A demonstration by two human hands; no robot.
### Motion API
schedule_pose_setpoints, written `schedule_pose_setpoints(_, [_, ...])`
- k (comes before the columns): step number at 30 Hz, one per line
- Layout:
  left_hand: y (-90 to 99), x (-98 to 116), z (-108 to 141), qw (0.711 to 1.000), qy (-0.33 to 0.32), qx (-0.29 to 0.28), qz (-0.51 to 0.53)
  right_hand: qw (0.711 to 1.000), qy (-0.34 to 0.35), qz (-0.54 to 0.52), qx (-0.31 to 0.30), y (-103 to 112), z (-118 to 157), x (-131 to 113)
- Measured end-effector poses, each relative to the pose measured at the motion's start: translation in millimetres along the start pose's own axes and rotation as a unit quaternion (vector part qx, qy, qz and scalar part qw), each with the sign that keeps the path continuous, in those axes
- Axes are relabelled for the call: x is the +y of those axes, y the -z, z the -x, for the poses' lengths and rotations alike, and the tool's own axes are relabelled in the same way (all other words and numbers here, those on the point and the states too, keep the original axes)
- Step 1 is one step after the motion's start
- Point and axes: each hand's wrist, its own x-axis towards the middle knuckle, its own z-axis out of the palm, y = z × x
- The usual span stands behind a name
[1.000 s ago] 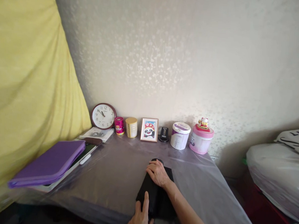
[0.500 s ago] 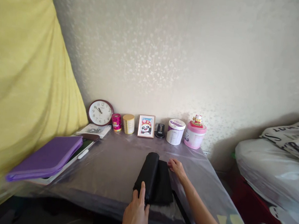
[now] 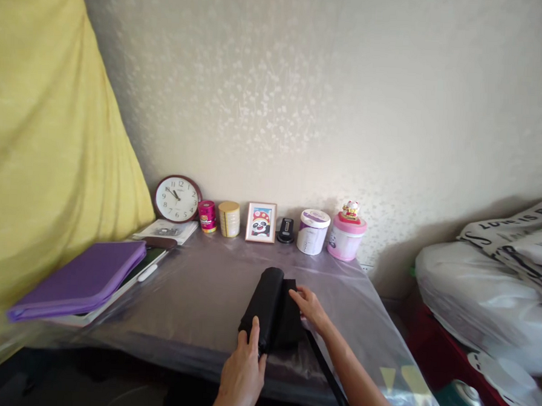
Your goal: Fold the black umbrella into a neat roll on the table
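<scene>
Black cloth roll (image 3: pixel 262 302) part made, flat end unrolled

The roll lies lengthwise on the plastic-sheeted table (image 3: pixel 188 295), towards its front edge. A flat length of the same cloth (image 3: pixel 292 316) lies against its right side, not yet taken up. A thin black strap (image 3: pixel 328 369) runs from under the cloth, down past the table's front edge. As far as this view shows, one part is rolled; the flat length and the strap are left loose.

The left hand (image 3: pixel 241 374) is open, its fingers pressed against the near end of the roll, not closed around it. The right hand (image 3: pixel 310 308) is relaxed, with no grasp, its fingertips (image 3: pixel 294 295) resting at the flat cloth's edge.

Along the wall stand a round wall clock (image 3: pixel 177 199) with legible numerals, a magenta can (image 3: pixel 206 216), a cream canister (image 3: pixel 229 219), a framed panda picture (image 3: pixel 261 222), a white tub with a purple lid (image 3: pixel 313 232) and a pink tub (image 3: pixel 345 243) under a lucky-cat figurine (image 3: pixel 350 210). Their small labels cannot be read. A purple zip folder (image 3: pixel 76 283) lies at the left. On the right, a printed cushion (image 3: pixel 510 224) shows upside-down lettering, "LOVE IS PAT", cut off
</scene>
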Motion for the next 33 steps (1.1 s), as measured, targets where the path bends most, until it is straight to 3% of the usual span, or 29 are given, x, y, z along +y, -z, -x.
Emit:
schedule_pose_setpoints(12, [-3.4,-1.5,-1.5,1.0,-0.002,0.005,-0.002,0.998,0.05,0.03,-0.013,-42.7,-4.5,-23.2])
schedule_pose_setpoints(20, [-7.0,-5.9,-5.4,1.0,-0.017,0.009,0.008,0.992,0.07,0.106,-0.007,-67.2,-10.0,-32.2])
schedule_pose_setpoints(23, [-4.9,-5.8,-5.4,1.0,-0.017,-0.001,0.004,0.987,0.082,0.136,-0.033,-74.9,-8.4,-33.6])
schedule_pose_setpoints(27, [-2.2,-5.4,-2.3,1.0,-0.012,-0.008,0.004,0.976,0.115,0.172,-0.071,-82.3,-3.8,-35.7])
schedule_pose_setpoints(33, [-1.1,-3.6,1.4,0.999,-0.018,0.016,0.034,0.958,0.154,0.23,-0.078,-80.9,-0.6,-39.5])
